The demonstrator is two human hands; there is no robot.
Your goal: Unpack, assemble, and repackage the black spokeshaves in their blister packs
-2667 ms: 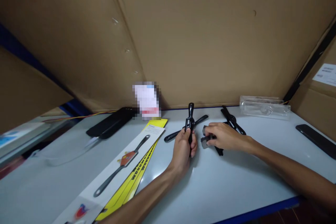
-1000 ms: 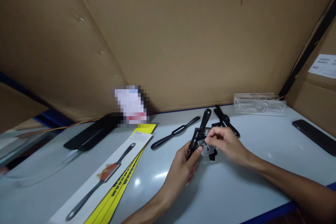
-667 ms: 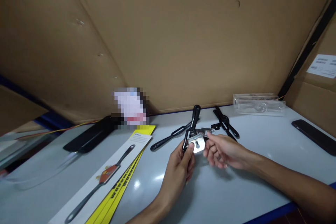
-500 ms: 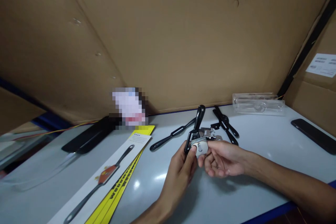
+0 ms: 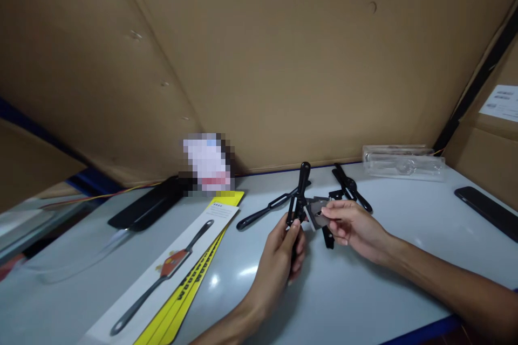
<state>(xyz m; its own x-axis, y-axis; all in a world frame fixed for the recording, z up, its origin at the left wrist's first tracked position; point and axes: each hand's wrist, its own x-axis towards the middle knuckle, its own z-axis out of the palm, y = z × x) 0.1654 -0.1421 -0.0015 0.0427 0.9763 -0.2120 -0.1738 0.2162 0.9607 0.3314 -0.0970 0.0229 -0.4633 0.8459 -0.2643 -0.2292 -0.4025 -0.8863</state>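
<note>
My left hand [image 5: 285, 250] is closed round a black spokeshave body [image 5: 303, 180], its far handle pointing up and away. Between the thumb and fingers of my right hand [image 5: 354, 229] is a flat grey metal blade [image 5: 317, 212], just right of that spokeshave's middle. Whether the blade touches the spokeshave I cannot tell. Behind my left hand a second black spokeshave body [image 5: 259, 216] lies on the table. Beyond my right hand lie more black spokeshave parts [image 5: 350, 186], partly covered by the hand. One dark piece [image 5: 328, 238] shows below the blade.
On the left, a printed card [image 5: 162, 280] with a spokeshave picture overlaps yellow packaging [image 5: 178, 307]. A black tray-like object [image 5: 141, 210] lies behind it. Clear plastic packs [image 5: 404, 164] stand at the back right, near a dark phone-like slab [image 5: 491, 213]. A cardboard wall [image 5: 283, 64] closes off the back.
The pale wrapped piece held between both hands is gone from view. My right hand has moved slightly right and up, now with a bare metal blade. The view has shifted a little.
</note>
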